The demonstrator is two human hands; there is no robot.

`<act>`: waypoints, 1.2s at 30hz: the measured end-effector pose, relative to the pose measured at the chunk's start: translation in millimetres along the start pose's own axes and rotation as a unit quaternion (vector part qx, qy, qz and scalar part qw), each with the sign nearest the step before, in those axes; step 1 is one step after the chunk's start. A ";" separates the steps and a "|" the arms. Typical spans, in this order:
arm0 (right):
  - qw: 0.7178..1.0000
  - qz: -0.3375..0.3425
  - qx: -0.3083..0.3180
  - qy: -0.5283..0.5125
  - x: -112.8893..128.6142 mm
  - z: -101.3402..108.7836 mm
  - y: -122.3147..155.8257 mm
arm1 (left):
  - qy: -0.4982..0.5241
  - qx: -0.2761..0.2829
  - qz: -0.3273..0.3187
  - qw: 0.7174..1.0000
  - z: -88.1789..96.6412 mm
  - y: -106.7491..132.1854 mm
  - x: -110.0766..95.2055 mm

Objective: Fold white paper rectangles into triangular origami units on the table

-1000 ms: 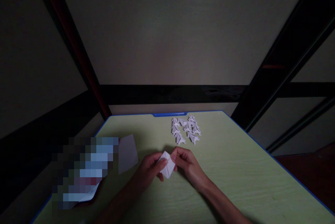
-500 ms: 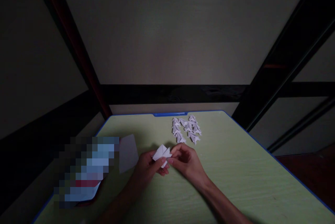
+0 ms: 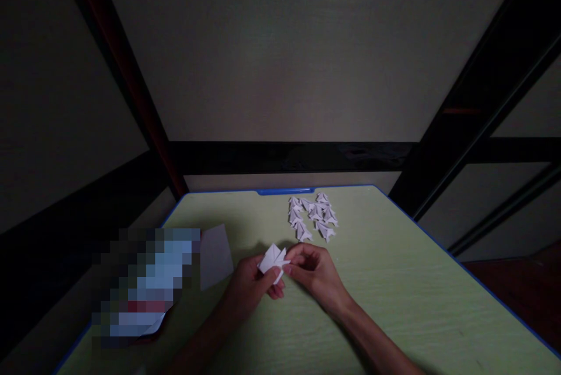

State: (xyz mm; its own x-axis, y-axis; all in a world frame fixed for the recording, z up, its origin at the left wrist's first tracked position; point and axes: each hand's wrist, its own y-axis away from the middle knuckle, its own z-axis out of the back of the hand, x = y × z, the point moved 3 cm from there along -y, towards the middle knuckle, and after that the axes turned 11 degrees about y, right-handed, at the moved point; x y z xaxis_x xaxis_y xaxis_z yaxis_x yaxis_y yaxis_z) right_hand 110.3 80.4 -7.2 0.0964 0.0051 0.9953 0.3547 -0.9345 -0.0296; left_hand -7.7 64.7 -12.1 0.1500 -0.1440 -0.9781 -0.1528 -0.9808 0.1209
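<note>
A small white folded paper figure [image 3: 270,260] with pointed flaps is held above the near middle of the table. My left hand [image 3: 253,280] grips it from the left, thumb on top and fingers underneath. At its right side, my right hand [image 3: 312,268] pinches a pointed flap between thumb and fingertips. Beyond my hands lies a group of several folded white paper figures [image 3: 315,211], set close together. The underside of the held figure is hidden by my fingers.
A light green table [image 3: 412,287] with a blue edge stands before a panelled wall. To the left lies a plain paper sheet [image 3: 216,258], beside a blurred-out item [image 3: 153,281] in blue, white and red. A blue handle-like strip [image 3: 284,191] sits at the far edge.
The paper figure has turned slightly in my hands, and its right flap now sticks out sideways between my right fingertips. Both hands have shifted only a little; the rest stays in place.
</note>
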 end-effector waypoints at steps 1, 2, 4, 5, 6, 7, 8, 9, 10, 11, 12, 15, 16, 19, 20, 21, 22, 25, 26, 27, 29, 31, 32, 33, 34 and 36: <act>1.000 -0.001 -0.004 0.004 0.1 0.3 0.3 | -0.001 0.000 0.000 1.000 -0.2 0.5 0.0; 1.000 -0.002 -0.007 0.009 0.3 0.6 0.5 | 0.000 -0.002 0.001 1.000 -0.3 0.8 0.1; 1.000 -0.005 -0.013 0.013 1.0 1.2 0.8 | 0.007 -0.003 0.002 1.000 0.0 0.5 0.3; 1.000 -0.007 -0.013 0.011 1.3 1.4 0.8 | 0.011 -0.003 0.003 1.000 0.1 0.1 0.2; 1.000 -0.010 -0.013 0.008 1.4 1.6 0.7 | 0.013 -0.003 0.003 1.000 0.4 -0.4 0.0; 1.000 -0.013 -0.013 0.005 1.3 1.8 0.4 | 0.012 -0.003 0.002 1.000 0.5 -0.9 -0.5; 1.000 -0.015 -0.013 0.003 1.0 1.9 0.1 | 0.010 -0.003 0.003 1.000 0.6 -1.2 -1.2; 1.000 -0.018 -0.014 0.002 0.5 2.0 -0.3 | 0.007 -0.006 0.002 1.000 0.8 -1.4 -2.0; 1.000 -0.020 -0.016 0.001 -0.1 1.8 -0.6 | 0.003 -0.010 0.001 1.000 1.0 -1.4 -2.9; 1.000 -0.023 -0.016 0.000 -0.7 1.5 -1.0 | 0.001 -0.015 0.000 1.000 1.0 -1.2 -3.8; 1.000 -0.025 -0.017 -0.002 -1.3 1.0 -1.2 | 0.001 -0.017 -0.001 1.000 0.9 -0.9 -4.6; 0.999 -0.025 -0.016 -0.011 -1.8 -0.8 -0.8 | 0.005 -0.012 -0.007 1.000 -0.2 0.1 -6.1; 1.000 -0.024 -0.013 -0.014 -1.4 -1.3 -0.4 | 0.007 -0.009 -0.005 1.000 -0.5 0.2 -6.1; 0.999 -0.019 0.003 -0.026 0.1 -1.8 1.0 | 0.015 -0.004 -0.003 1.000 -0.4 -0.2 -4.6; 0.999 -0.017 0.007 -0.032 0.7 -1.7 1.4 | 0.018 -0.002 -0.002 1.000 -0.1 -0.4 -3.9; 0.999 -0.015 0.010 -0.038 1.4 -1.5 1.6 | 0.021 0.000 -0.003 1.000 0.2 -0.6 -3.3; 0.999 -0.013 0.011 -0.044 2.0 -1.3 1.7 | 0.025 0.003 -0.003 1.000 0.6 -0.8 -2.9; 0.998 -0.004 0.010 -0.056 3.9 -1.7 1.5 | 0.040 0.003 -0.001 0.999 1.4 -0.9 -3.1; 0.998 0.000 0.008 -0.058 4.5 -2.0 1.4 | 0.045 0.001 0.001 0.999 1.4 -0.9 -3.8; 0.998 0.004 0.006 -0.058 4.9 -2.3 1.2 | 0.049 -0.002 0.003 0.999 1.3 -0.9 -4.6; 0.998 0.010 0.000 -0.056 5.1 -2.8 1.1 | 0.051 -0.005 0.008 0.999 0.6 -0.9 -6.0; 0.998 0.013 -0.006 -0.054 4.4 -2.9 1.2 | 0.050 -0.007 0.010 0.999 -0.2 -1.1 -6.5; 0.999 0.014 -0.007 -0.052 4.1 -3.0 1.3 | 0.050 -0.010 0.010 0.999 -0.3 -1.3 -6.3; 0.999 0.014 -0.008 -0.050 4.0 -3.2 1.4 | 0.050 -0.012 0.009 0.999 -0.4 -1.4 -5.8; 0.999 0.015 -0.009 -0.046 4.0 -3.5 1.5 | 0.050 -0.015 0.008 0.999 -0.2 -1.7 -5.3; 0.999 0.019 -0.013 -0.034 5.0 -4.1 1.7 | 0.049 -0.017 0.006 0.999 0.0 -2.0 -3.9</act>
State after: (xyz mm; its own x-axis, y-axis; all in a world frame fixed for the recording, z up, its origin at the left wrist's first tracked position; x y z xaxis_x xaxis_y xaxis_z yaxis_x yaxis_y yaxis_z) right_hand 107.6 77.4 -1.9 0.1718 -0.0075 0.9851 0.3257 -0.9433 -0.0640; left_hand -8.0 67.2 -8.5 0.2443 -0.1671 -0.9552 -0.1216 -0.9825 0.1408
